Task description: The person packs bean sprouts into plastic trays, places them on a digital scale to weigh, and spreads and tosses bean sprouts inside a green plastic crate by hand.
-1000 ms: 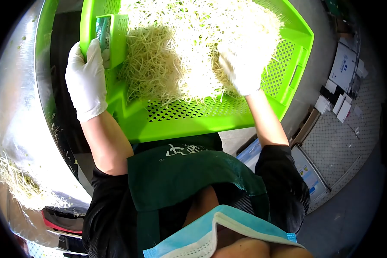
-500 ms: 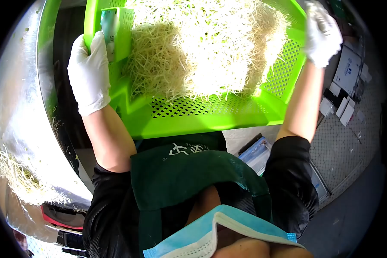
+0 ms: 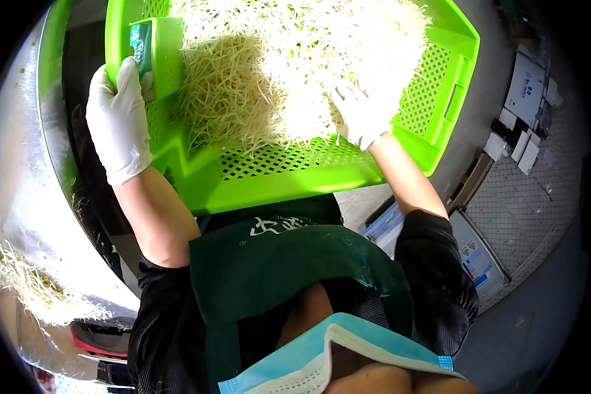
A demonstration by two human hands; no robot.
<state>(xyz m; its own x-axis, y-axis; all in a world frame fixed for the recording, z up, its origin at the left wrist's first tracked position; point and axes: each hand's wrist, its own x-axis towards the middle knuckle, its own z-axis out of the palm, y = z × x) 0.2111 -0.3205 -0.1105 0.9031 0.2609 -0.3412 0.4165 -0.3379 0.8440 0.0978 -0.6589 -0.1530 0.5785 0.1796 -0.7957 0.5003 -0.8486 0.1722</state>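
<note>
A bright green plastic basket with perforated walls is in front of me, heaped with pale bean sprouts. My left hand, in a white glove, is closed on the basket's left rim, its thumb up beside a small compartment holding a green and white packet. My right hand, also gloved, rests on the near right part of the sprouts with its fingers stretched out. Strong glare washes out the sprouts around its fingertips, and nothing shows in its grasp.
At the left stands a shiny metal surface with loose sprouts on its near part. White boxes and a panel with warning labels are on the floor at the right.
My right hand has come from the basket's far right edge inward and down onto the sprouts. The basket, with my left hand on it, has shifted slightly left in view.
</note>
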